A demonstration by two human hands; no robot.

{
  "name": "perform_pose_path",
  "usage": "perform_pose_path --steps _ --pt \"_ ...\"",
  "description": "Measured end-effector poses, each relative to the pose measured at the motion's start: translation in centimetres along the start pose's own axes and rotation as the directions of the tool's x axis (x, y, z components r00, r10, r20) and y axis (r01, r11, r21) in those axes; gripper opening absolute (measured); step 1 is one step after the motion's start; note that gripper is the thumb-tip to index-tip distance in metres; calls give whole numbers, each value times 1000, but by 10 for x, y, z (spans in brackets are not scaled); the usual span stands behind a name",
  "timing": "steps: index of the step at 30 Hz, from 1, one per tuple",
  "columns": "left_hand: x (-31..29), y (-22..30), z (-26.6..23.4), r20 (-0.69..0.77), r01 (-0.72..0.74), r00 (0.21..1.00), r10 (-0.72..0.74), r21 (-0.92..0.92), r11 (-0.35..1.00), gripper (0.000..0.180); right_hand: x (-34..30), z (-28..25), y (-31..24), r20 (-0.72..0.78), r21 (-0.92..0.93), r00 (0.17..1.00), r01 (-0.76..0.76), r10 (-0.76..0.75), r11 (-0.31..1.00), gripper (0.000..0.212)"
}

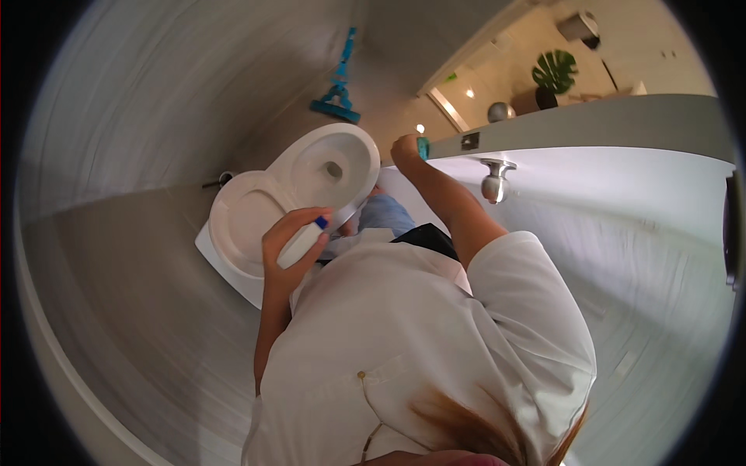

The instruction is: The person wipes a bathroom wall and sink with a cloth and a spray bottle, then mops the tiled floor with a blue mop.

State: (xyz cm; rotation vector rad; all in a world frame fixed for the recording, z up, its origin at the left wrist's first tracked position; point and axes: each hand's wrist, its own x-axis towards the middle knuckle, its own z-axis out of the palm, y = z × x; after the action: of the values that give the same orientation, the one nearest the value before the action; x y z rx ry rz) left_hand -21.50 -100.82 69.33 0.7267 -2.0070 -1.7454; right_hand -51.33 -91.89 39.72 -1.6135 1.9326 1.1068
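My left hand point(277, 239) is wrapped round a small white bottle point(298, 250) with a blue cap, in front of my body and over the toilet's raised lid. Stretched out ahead, my right hand point(405, 151) is closed on a teal thing point(423, 147), of which only a small part shows beyond the fingers; its kind cannot be made out. That hand is at the far end of the white door point(575, 175), by its edge. Below and left of it stands the white toilet point(369, 144), its bowl uncovered.
A blue-green squeeze mop point(336, 109) leans in the far corner. On the door beside my right forearm is a round metal knob point(495, 186), with a latch plate point(471, 140) on the door's edge. Past the door stands a green-leaved plant point(555, 71). Grey walls curve round me.
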Motion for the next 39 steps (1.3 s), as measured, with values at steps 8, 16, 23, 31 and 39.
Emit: perform_pose_path --steps 8,16,23,31,39 --pt "45 -7 -50 -45 132 990 -134 -49 990 29 -18 -32 -19 54 279 987 -160 151 947 32" --pt "86 -12 -45 21 20 1000 -18 -56 998 29 -5 -50 -14 429 326 890 -309 152 893 47" --pt "83 -21 -55 194 -24 980 45 -108 994 29 13 1 -45 395 430 908 -316 139 846 49" --pt "68 -16 -56 68 -36 997 42 -84 996 30 -12 87 -38 362 713 932 -270 -9 648 51" --pt "62 -26 -35 -35 -26 999 20 -199 980 30 -87 49 40 0 982 937 -66 349 175 52"
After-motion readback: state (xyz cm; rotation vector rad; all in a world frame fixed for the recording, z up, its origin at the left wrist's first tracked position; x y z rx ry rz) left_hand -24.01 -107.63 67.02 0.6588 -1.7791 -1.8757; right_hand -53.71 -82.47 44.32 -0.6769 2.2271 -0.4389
